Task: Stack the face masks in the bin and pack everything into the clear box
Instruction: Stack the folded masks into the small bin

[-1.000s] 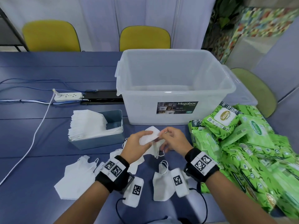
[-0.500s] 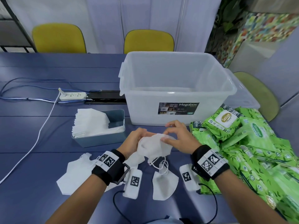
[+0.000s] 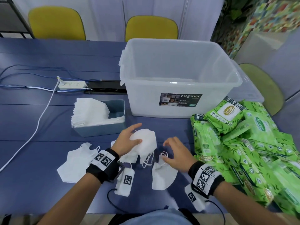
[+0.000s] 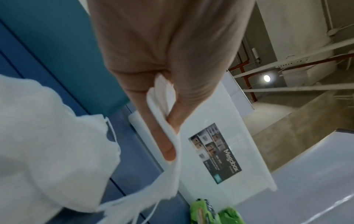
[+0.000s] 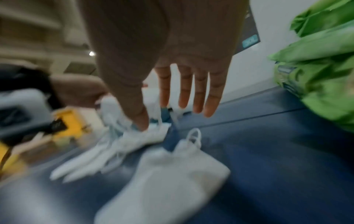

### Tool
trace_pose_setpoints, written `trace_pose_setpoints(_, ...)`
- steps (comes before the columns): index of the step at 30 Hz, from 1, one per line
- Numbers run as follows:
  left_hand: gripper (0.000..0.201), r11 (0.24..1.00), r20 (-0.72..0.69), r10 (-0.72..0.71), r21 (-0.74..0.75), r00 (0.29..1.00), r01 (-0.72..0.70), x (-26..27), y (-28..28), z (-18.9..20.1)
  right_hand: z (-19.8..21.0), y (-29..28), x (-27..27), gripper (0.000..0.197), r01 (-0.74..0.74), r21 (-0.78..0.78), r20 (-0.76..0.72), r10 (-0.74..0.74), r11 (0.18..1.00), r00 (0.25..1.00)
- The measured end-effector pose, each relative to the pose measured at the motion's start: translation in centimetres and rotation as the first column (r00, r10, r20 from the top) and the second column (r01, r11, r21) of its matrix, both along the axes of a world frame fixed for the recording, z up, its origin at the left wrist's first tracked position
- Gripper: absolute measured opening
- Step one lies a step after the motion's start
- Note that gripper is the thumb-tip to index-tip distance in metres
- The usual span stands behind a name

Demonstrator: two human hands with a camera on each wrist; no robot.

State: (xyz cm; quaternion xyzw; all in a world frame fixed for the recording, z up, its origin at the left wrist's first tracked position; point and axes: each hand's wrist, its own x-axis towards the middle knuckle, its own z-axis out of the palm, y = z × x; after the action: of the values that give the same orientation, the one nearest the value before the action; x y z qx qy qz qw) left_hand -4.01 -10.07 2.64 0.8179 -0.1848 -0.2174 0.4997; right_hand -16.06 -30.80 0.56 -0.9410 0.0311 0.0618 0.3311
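Note:
My left hand (image 3: 129, 140) grips a small stack of white face masks (image 3: 146, 143) between thumb and fingers, just above the blue table; the left wrist view shows the mask edge (image 4: 162, 109) pinched in the hand. My right hand (image 3: 174, 151) hovers open, fingers spread, over a loose mask (image 3: 163, 175) (image 5: 168, 181) lying on the table. Another loose mask (image 3: 74, 161) lies at the left. The grey-blue bin (image 3: 103, 127) holds a leaning stack of masks (image 3: 89, 111). The clear box (image 3: 178, 78) stands behind, with nothing inside.
A heap of green wet-wipe packs (image 3: 243, 143) fills the table's right side. A power strip (image 3: 72, 85) and its cables (image 3: 32, 132) run across the left. Two yellow chairs (image 3: 151, 28) stand behind the table.
My right hand has let go of the held masks and moved down and right over the loose mask. My left hand keeps the stack alone.

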Motion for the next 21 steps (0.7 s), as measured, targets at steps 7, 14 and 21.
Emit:
trace_pose_setpoints(7,0.034,0.964,0.223,0.261,-0.019,0.939,-0.264,0.9,3.7,-0.4,-3.0,0.4,-5.1,0.046,-0.593,-0.374,-0.344,0.487,0.713,0.802)
trace_pose_setpoints(14,0.029,0.943,0.166,0.326,0.015,0.930,-0.333,1.0,5.4,-0.5,-5.3,1.5,-3.6,0.072,-0.585,-0.501,-0.297,0.508,0.638,0.809)
trace_pose_setpoints(21,0.029,0.974,0.107,0.214,0.048,0.971,-0.220,0.4,5.3,-1.2,-2.9,2.6,-0.8,0.028,-0.336,-0.245,-0.171,0.300,0.910,0.938)
